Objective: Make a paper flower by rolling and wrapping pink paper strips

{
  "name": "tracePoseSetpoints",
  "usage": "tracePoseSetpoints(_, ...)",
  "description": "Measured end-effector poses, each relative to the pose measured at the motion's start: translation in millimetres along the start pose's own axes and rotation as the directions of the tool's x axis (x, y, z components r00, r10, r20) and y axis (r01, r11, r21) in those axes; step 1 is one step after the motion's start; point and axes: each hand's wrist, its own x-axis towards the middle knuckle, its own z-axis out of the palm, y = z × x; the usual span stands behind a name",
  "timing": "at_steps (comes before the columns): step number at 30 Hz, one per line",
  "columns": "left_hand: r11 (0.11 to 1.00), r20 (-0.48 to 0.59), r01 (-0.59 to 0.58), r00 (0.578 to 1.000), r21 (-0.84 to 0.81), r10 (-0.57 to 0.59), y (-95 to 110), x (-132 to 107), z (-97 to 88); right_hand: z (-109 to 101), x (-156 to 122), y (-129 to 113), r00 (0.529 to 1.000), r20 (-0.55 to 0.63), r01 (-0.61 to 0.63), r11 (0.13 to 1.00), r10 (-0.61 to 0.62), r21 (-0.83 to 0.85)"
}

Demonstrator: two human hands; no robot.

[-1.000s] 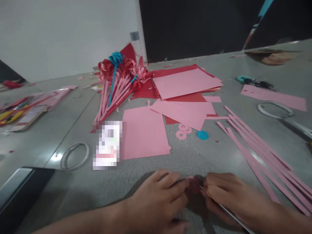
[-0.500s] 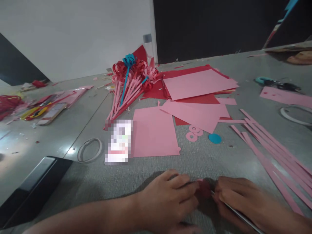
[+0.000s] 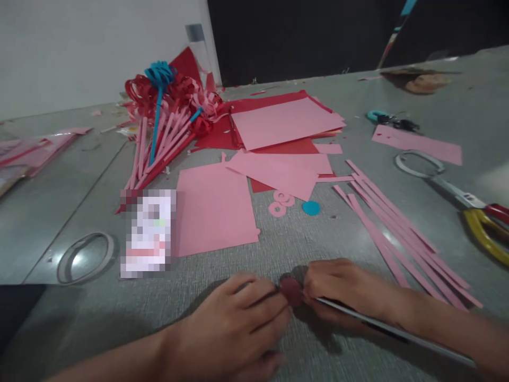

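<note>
My left hand (image 3: pixel 248 318) is closed, its fingertips pinching the edge of a small dark red paper circle (image 3: pixel 291 292) just above the table near the bottom middle. On the circle's other side, my right hand (image 3: pixel 345 289) has its fingers wrapped round a long, thin, grey metal-looking tool (image 3: pixel 397 333). This tool slants down to the right beneath the hand and forearm. Its tip is hidden by the fingers, so its exact kind cannot be made out. Just beyond the hands lie a blue paper circle (image 3: pixel 310 207) and several pink paper rings (image 3: pixel 277 209).
Pink sheets (image 3: pixel 217 209), a blurred-out phone (image 3: pixel 147 233) and pink strips (image 3: pixel 397 233) lie ahead. Yellow-and-red-handled scissors (image 3: pixel 487 223) and a tape ring (image 3: pixel 397 162) are at right, another tape ring (image 3: pixel 111 249) at left. Paper flowers (image 3: pixel 161 77) with rolled stems lie behind.
The view has swung right, bringing the scissors into sight at the right. Both hands keep their holds, and the red circle now shows more clearly between them.
</note>
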Motion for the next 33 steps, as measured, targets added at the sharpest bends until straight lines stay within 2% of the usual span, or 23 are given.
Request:
tracePoseSetpoints(2,1.000,-0.010,0.011,1.000,0.008,-0.011,-0.5,-0.1,0.1,0.9,-1.6,1.1,1.000,-0.022,0.022,1.000,-0.022,-0.008)
tracePoseSetpoints(9,0.999,0.047,0.052,0.998,-0.003,-0.051,0.3,0.2,1.0,-0.4,-3.9,0.0,0.993,0.097,0.072,0.992,-0.062,-0.102)
tracePoseSetpoints(16,0.998,0.018,0.067,0.998,-0.009,-0.067,3.0,0.5,1.6,-6.0,-1.7,-4.2,0.989,0.139,0.065,0.991,-0.049,-0.113)
tracePoseSetpoints(22,0.998,0.050,0.062,0.997,-0.005,-0.061,3.1,0.9,1.2,2.8,-6.4,-11.1,0.997,0.078,0.008,0.988,0.004,-0.154)
tracePoseSetpoints(27,0.998,0.039,0.058,0.998,0.012,-0.059,2.5,1.3,1.0,7.6,-9.6,-19.6,0.994,0.086,-0.056,0.990,0.067,-0.129)
tracePoseSetpoints(33,1.000,0.012,0.018,1.000,-0.021,-0.018,-0.7,1.9,1.1,10.5,-10.6,-17.8,0.993,0.039,-0.105,0.986,0.111,-0.132)
